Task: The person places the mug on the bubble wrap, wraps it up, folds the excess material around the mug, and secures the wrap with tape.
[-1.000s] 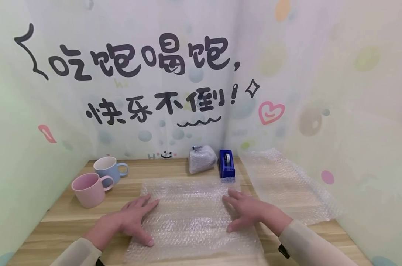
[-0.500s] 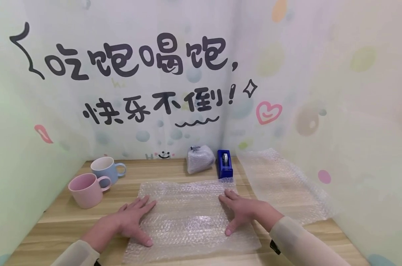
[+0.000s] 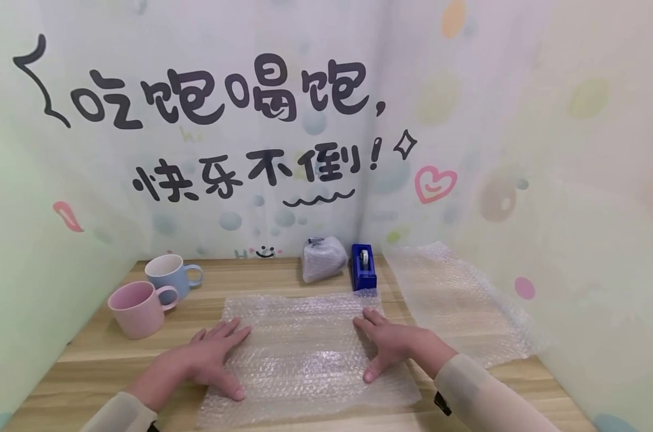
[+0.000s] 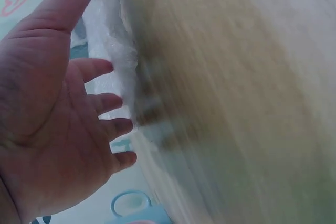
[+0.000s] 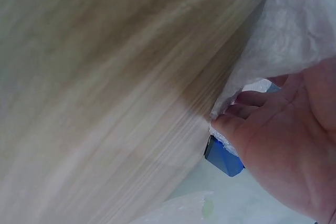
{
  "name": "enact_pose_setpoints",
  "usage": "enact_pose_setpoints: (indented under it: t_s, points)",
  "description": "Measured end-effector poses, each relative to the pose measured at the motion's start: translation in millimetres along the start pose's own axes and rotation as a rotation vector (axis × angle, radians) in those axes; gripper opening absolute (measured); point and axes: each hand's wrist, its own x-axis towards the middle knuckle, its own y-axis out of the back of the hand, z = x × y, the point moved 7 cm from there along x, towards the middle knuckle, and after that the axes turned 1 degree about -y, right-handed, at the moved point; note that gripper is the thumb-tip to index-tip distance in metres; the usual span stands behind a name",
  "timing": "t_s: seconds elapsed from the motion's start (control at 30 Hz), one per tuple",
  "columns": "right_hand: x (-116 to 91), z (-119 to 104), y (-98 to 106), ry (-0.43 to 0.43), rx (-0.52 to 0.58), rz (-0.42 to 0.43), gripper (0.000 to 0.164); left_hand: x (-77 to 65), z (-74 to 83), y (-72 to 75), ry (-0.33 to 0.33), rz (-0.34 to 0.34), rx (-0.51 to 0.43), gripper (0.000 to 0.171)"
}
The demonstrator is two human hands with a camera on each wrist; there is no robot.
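Behind the bubble wrap (image 3: pixel 299 360), the backdrop (image 3: pixel 240 137) reads “吃饱喝饱,快乐不倒!”

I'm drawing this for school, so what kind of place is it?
Probably a small packing corner, though I can't be sure. A sheet of bubble wrap lies on the wooden table, with a blue tape dispenser and a wrapped bundle behind it.

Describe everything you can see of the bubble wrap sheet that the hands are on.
The bubble wrap sheet is clear, glossy and dimpled, apparently thin plastic, and roughly rectangular. It lies spread on the wood-grained table, slightly rippled, its far right corner near the blue tape dispenser. The left hand touches its left side, the right hand its right.
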Motion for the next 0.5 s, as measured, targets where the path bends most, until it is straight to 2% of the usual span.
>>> enact_pose_setpoints:
  t_s: [0.07, 0.13, 0.2, 0.3, 0.43, 0.5]
  points:
    - [0.0, -1.1, 0.4, 0.001, 0.001, -0.001, 0.134, -2.3, -0.9, 5.7, -0.063, 0.059, 0.024, 0.122]
    - [0.3, -1.6, 0.3, 0.001, 0.000, 0.000, 0.134, -6.2, -1.1, 17.1, -0.099, 0.127, 0.006, 0.114]
    - [0.9, -1.0, -0.2, -0.005, -0.001, -0.001, 0.135, -10.9, -4.2, 35.2, -0.111, 0.239, 0.009, 0.104]
    - [1.6, 0.9, -0.9, -0.013, -0.005, -0.006, 0.135, -22.0, -15.2, 69.8, -0.074, 0.435, -0.033, 0.095]
    - [1.2, 1.1, -0.8, -0.018, -0.009, -0.013, 0.135, -44.3, -42.4, 113.1, 0.008, 0.741, -0.037, 0.094]
    - [0.7, 1.0, -0.9, -0.020, -0.009, -0.016, 0.135, -55.7, -59.8, 126.5, 0.077, 0.835, -0.058, 0.099]
